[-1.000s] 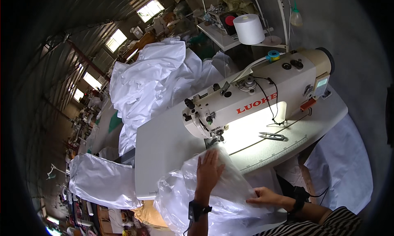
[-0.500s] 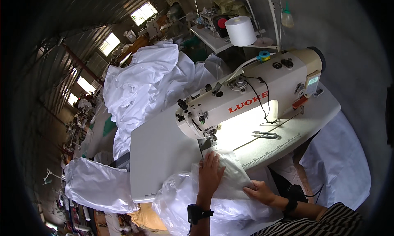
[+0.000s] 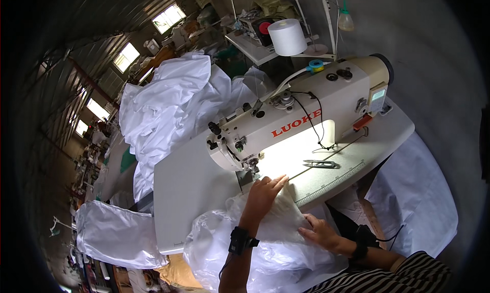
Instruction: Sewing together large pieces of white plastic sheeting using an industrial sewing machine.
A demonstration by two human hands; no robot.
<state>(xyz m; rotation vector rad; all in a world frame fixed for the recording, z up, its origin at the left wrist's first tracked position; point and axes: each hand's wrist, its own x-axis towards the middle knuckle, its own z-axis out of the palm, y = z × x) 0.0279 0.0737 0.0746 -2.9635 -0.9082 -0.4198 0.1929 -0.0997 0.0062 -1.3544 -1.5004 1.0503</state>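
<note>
My left hand [image 3: 262,197] lies flat, fingers together, on a piece of white fabric [image 3: 270,237] just in front of the needle area of the cream sewing machine [image 3: 296,119]. My right hand [image 3: 321,233] presses flat on the same fabric nearer to me, at the table's front edge. The fabric bunches over the edge toward my lap. Neither hand grips anything. A black band sits on each wrist.
The white sewing table [image 3: 189,191] carries small thread snips [image 3: 319,164] and a printed ruler strip along its front. A big heap of white cloth [image 3: 168,109] lies behind the machine. A white thread cone [image 3: 287,36] stands behind. More white cloth hangs at left [image 3: 115,234] and right [image 3: 418,196].
My left hand has slid forward along the fabric toward the needle. My right hand has stayed on the fabric near the table edge.
</note>
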